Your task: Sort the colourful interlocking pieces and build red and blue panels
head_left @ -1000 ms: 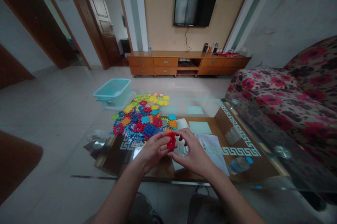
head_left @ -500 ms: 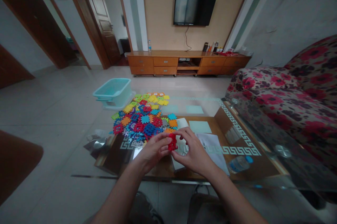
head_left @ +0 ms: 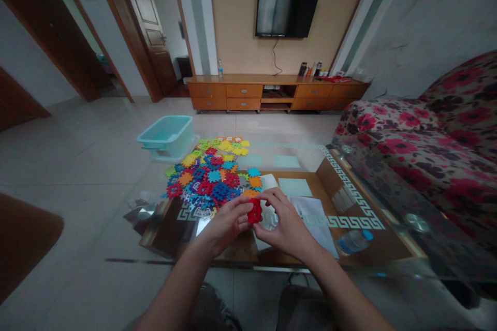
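Note:
Between my two hands is a red plastic building piece [head_left: 254, 212] with notched edges, held above the near part of the glass table. My left hand [head_left: 232, 219] pinches its left side with thumb and fingers. From the right, my right hand [head_left: 282, 219] curls round it, thumb at the bottom and fingertips at the top, so that hand is closed on it too. Just beyond my left hand spreads a heap of flat interlocking pieces [head_left: 213, 176] in red, blue, yellow, orange, green and white. How many pieces make up the red one I cannot tell.
A glass-topped coffee table [head_left: 365, 217] bears a water bottle [head_left: 354, 242] on the right and white papers [head_left: 316, 219]. At the far left stands a turquoise bin [head_left: 166, 134]. A flowered sofa [head_left: 427, 139] lies right; a TV cabinet [head_left: 244, 94] is at the back.
The red piece has turned slightly between my fingers, and a bit more of its face shows. Both hands stay in nearly the same place.

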Available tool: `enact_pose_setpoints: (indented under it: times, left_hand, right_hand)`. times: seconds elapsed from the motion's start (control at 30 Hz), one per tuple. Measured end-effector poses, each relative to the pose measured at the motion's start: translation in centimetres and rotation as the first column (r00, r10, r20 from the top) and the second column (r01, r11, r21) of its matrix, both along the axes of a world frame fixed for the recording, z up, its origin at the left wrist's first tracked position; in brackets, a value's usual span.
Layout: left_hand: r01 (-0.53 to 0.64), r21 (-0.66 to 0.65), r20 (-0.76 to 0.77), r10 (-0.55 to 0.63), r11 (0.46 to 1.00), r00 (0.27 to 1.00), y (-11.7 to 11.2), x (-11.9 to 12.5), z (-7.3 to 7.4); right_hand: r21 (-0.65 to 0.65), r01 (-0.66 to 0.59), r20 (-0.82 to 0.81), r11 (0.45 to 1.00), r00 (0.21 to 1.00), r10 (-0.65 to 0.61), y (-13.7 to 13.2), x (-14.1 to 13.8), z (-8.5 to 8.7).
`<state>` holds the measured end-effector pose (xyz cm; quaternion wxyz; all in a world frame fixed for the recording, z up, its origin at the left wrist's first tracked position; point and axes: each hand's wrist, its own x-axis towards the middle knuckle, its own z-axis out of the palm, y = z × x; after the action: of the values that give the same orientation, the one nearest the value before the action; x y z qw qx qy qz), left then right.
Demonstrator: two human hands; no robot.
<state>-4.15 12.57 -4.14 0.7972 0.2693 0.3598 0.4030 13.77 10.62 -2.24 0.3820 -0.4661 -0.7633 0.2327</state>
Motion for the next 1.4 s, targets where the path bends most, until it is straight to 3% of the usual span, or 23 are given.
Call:
enact_pose_setpoints:
  times: [0.47,0.77,1.0,1.17,1.4]
  left_hand:
    - [-0.004,0.006,0.017,0.004,1.000,1.000,0.2,-0.2,-0.2]
    - [-0.039,-0.011,-0.025,0.039,0.999,0.999,0.1,-0.1,-0.2]
    - [-0.229,0.016,-0.036,0.230,0.973,0.973,0.6,-0.1,-0.7]
    - [-0.321,0.066,0.002,0.321,0.945,0.947,1.0,-0.1,-0.6]
    - [-0.308,0.138,0.040,0.305,0.941,0.951,0.7,0.3,0.8]
  right_hand:
    - [0.000,-0.052,-0.025,0.999,0.998,0.052,-0.1,-0.3,-0.1]
    - [-0.017,-0.019,0.011,1.000,1.000,0.019,-0.2,-0.7,-0.2]
    - [-0.050,0.110,0.039,0.993,0.993,-0.108,-0.3,-1.4,-0.9]
    - [-0.189,0.223,-0.083,0.956,0.967,-0.242,-0.2,-2.5,-1.4]
    - [-0.494,0.125,-0.344,0.860,0.881,-0.326,0.2,-3.8,-2.0]
